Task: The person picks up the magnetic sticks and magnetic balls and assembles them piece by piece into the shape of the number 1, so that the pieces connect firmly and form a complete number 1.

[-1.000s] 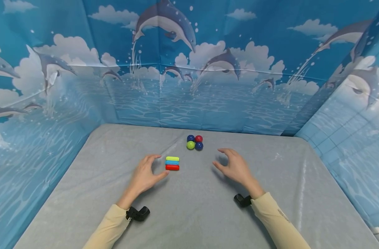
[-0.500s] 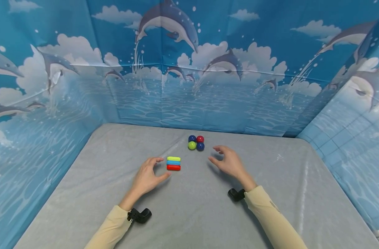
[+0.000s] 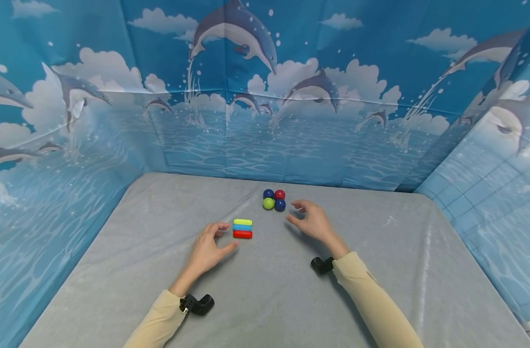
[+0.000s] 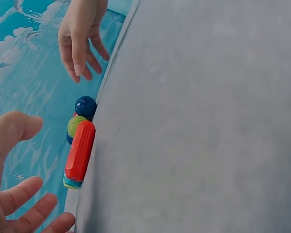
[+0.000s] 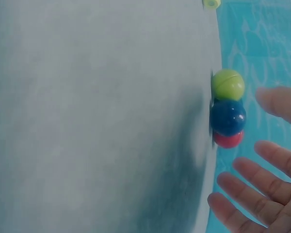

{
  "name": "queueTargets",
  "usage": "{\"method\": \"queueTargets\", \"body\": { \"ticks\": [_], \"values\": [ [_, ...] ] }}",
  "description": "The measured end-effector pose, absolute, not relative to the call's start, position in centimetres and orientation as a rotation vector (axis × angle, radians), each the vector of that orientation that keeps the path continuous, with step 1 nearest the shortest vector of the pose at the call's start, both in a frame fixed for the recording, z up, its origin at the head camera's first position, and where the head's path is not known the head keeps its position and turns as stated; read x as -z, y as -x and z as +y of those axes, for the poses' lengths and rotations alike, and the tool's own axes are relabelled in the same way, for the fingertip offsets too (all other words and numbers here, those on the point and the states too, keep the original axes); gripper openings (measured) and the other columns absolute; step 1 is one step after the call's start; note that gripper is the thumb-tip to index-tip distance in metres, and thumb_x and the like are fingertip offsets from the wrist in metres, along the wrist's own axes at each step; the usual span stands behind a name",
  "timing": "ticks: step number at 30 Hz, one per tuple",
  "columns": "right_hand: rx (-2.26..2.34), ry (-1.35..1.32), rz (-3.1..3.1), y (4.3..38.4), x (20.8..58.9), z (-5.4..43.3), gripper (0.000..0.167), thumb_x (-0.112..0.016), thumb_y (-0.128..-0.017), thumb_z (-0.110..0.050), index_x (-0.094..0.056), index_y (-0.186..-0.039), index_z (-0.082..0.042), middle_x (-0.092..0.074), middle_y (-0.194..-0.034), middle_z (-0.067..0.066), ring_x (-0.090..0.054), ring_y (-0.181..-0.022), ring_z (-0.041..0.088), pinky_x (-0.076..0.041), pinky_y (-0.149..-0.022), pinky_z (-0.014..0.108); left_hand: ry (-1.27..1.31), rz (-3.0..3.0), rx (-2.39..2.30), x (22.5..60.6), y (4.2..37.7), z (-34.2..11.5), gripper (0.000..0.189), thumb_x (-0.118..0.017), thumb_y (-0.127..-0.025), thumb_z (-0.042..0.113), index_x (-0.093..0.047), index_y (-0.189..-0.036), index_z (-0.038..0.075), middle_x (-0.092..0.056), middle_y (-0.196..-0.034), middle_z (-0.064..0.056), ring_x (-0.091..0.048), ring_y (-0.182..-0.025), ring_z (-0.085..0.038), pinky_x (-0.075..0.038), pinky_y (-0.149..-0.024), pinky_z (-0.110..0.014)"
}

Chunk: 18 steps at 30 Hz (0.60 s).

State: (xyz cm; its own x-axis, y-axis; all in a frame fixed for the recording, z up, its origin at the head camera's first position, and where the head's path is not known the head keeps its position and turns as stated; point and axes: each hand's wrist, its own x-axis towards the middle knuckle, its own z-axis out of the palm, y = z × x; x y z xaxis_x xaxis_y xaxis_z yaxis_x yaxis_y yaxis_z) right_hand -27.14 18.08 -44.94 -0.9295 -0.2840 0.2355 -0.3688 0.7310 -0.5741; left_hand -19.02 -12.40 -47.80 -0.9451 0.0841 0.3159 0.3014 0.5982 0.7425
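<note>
My left hand (image 3: 207, 250) hovers with spread, relaxed fingers just left of three short plastic bars. The bars lie in a stack-like row: yellow-green (image 3: 243, 222), light blue (image 3: 242, 227) and red (image 3: 242, 234). Lengthwise ridges show on the red bar (image 4: 80, 151) in the left wrist view. Farther back is a tight cluster of glossy balls: two dark blue, one red (image 3: 279, 194) and one lime green (image 3: 268, 203). To their right my right hand (image 3: 313, 224) holds nothing, its thumb and fingers apart. The right wrist view shows those fingers beside the nearer dark blue ball (image 5: 228, 117).
A grey cloth (image 3: 256, 295) covers the tabletop. Blue curtains (image 3: 195, 140) printed with dolphins enclose its back and sides. Each wrist carries a small black camera, such as the left one (image 3: 197, 304).
My right hand has moved left and slightly away from me, nearer the balls. The left hand has barely shifted; bars and balls keep their arrangement.
</note>
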Motion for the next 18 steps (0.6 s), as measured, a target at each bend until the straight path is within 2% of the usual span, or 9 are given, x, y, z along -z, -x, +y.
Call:
{"method": "queueTargets", "body": {
  "ticks": [6,18],
  "values": [
    [-0.98,-0.552,-2.774,27.6,45.1,17.6,0.048,-0.073,-0.084,-0.027,-0.059,-0.12,0.002,-0.062,-0.114,0.018,-0.062,-0.097,0.032,-0.049,-0.08,0.046,0.297,-2.517,1.362,48.5,19.2,-12.4,0.046,-0.08,-0.077,0.024,-0.062,-0.115,0.006,-0.061,-0.11,-0.007,-0.059,-0.094,-0.025,-0.046,-0.082,-0.04],
    [-0.999,-0.496,-2.804,28.4,45.2,16.6,0.045,-0.072,-0.085,-0.027,-0.06,-0.12,0.0,-0.063,-0.111,0.016,-0.062,-0.094,0.029,-0.05,-0.078,0.043,0.279,-2.464,1.4,49.1,19.4,-12.6,0.045,-0.08,-0.076,0.021,-0.062,-0.114,0.004,-0.061,-0.108,-0.01,-0.057,-0.091,-0.024,-0.045,-0.078,-0.041]
  ]
}}
